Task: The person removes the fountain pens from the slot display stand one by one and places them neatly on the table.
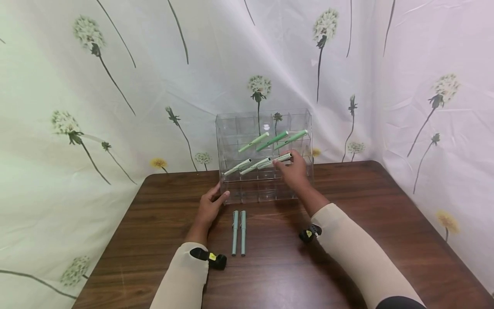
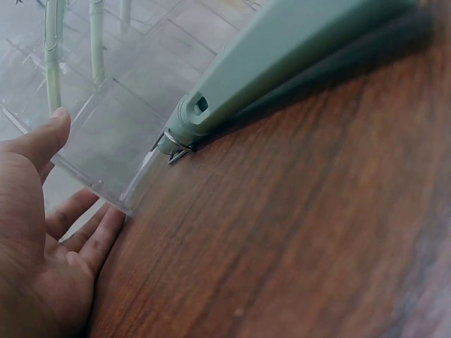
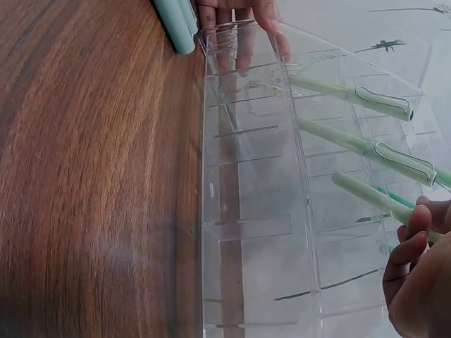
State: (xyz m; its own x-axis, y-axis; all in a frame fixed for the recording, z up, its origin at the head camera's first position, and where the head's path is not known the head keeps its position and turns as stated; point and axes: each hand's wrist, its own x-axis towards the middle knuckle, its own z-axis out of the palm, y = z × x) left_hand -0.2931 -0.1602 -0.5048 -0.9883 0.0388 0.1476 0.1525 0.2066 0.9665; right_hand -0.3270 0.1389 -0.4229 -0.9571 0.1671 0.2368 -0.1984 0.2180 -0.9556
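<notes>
A clear plastic pen organizer [image 1: 250, 192] with a grid of compartments stands near the table's back edge. My right hand [image 1: 295, 171] pinches a pale green pen [image 3: 370, 193] by its capped end; the pen slants down into the organizer. Left of it, two pale green pens [image 1: 237, 166] lean in the same row. Above them are three brighter green pens [image 1: 272, 140]. My left hand [image 1: 208, 208] holds the organizer's lower left corner, thumb in front and fingers behind. Two grey-green pens [image 1: 243, 234] lie side by side on the table before it.
The brown wooden table [image 1: 173, 266] bears the organizer and the loose pens. A white cloth [image 1: 127, 141] printed with dandelions hangs close behind and along the sides. Each wrist wears a small black camera [image 1: 219, 261].
</notes>
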